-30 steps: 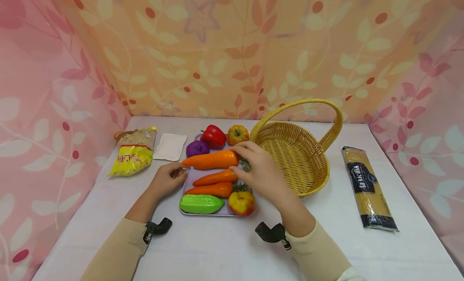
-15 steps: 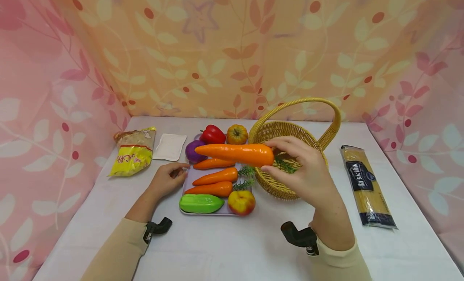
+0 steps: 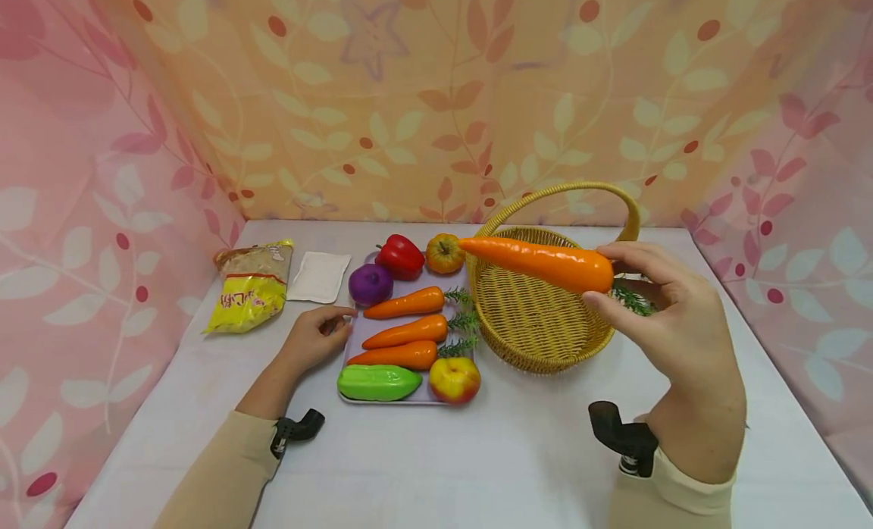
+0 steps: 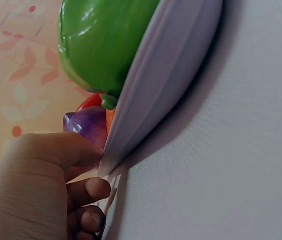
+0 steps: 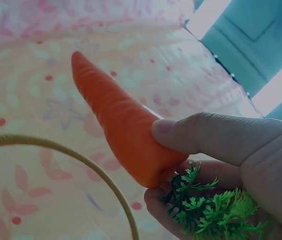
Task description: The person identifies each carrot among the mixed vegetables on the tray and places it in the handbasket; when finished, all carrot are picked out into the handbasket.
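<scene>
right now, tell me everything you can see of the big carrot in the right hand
The big carrot is glossy orange, faintly ridged and tapered, with a feathery green top; it looks like plastic. The right hand grips its thick end between thumb and fingers, holding it up, tip toward the left. In the head view it overlaps the wicker basket. Only that hand is seen touching it.

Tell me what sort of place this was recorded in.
Probably a staged tabletop booth: pink and orange leaf-patterned hangings screen three sides of a white cloth-covered table, and a black, angled wrist-worn device suggests a recording rig.
</scene>
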Demonstrator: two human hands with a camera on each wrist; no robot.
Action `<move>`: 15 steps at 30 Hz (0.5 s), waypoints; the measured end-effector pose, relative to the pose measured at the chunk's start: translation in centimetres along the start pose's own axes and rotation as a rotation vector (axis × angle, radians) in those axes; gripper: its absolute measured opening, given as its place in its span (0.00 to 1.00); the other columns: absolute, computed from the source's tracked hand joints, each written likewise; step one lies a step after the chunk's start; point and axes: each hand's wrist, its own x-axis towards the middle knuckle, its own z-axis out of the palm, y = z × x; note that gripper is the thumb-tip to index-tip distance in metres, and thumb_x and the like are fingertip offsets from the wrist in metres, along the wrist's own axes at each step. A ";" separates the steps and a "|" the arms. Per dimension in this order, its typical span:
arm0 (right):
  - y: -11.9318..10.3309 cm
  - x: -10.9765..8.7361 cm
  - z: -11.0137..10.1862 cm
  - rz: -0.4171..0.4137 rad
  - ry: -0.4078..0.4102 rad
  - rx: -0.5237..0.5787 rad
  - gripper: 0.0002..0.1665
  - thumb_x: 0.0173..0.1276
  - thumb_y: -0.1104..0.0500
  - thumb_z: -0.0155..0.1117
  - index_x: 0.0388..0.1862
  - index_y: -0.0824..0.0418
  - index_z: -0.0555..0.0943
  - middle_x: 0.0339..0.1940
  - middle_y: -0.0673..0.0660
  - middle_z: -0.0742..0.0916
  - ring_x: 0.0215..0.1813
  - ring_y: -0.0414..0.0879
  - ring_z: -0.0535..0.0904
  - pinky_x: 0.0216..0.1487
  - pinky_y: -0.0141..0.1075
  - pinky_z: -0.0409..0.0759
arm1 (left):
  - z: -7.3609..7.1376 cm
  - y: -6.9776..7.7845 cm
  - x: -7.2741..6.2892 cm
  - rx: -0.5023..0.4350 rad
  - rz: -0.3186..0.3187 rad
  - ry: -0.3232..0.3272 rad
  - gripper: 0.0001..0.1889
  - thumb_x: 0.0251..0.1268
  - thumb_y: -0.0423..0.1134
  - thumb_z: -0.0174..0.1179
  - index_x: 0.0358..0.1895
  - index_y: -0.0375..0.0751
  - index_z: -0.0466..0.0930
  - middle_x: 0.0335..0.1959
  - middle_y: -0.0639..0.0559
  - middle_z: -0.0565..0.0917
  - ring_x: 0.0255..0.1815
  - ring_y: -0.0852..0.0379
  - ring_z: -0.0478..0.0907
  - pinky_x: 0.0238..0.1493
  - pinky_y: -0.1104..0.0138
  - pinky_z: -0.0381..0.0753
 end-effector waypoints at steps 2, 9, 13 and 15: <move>0.3 -0.1 -0.8 0.026 0.016 -0.011 0.32 0.51 0.82 0.76 0.57 0.70 0.84 0.52 0.60 0.85 0.51 0.46 0.82 0.53 0.26 0.79 | 0.0 0.0 0.0 0.000 0.000 0.000 0.13 0.67 0.33 0.67 0.53 0.42 0.87 0.32 0.52 0.78 0.34 0.52 0.72 0.34 0.68 0.71; 1.3 -0.5 -2.9 0.159 0.043 -0.084 0.28 0.56 0.78 0.75 0.58 0.70 0.83 0.51 0.54 0.84 0.49 0.41 0.84 0.50 0.23 0.78 | 0.0 -0.1 -0.1 0.006 0.022 0.008 0.13 0.67 0.33 0.67 0.53 0.41 0.87 0.31 0.52 0.77 0.33 0.53 0.71 0.33 0.67 0.70; 2.1 -0.5 -3.5 0.313 0.072 -0.186 0.26 0.62 0.65 0.78 0.60 0.63 0.84 0.51 0.48 0.83 0.45 0.31 0.82 0.44 0.19 0.77 | 0.0 -0.1 -0.1 0.006 0.031 0.014 0.13 0.66 0.33 0.67 0.53 0.42 0.88 0.31 0.53 0.77 0.33 0.53 0.72 0.33 0.68 0.70; 2.6 -0.4 -3.7 0.394 0.070 -0.249 0.27 0.64 0.58 0.78 0.62 0.60 0.83 0.52 0.48 0.82 0.44 0.28 0.81 0.41 0.18 0.76 | 0.0 0.0 0.0 0.005 0.030 0.013 0.13 0.66 0.33 0.67 0.53 0.42 0.88 0.31 0.53 0.77 0.33 0.52 0.72 0.33 0.67 0.70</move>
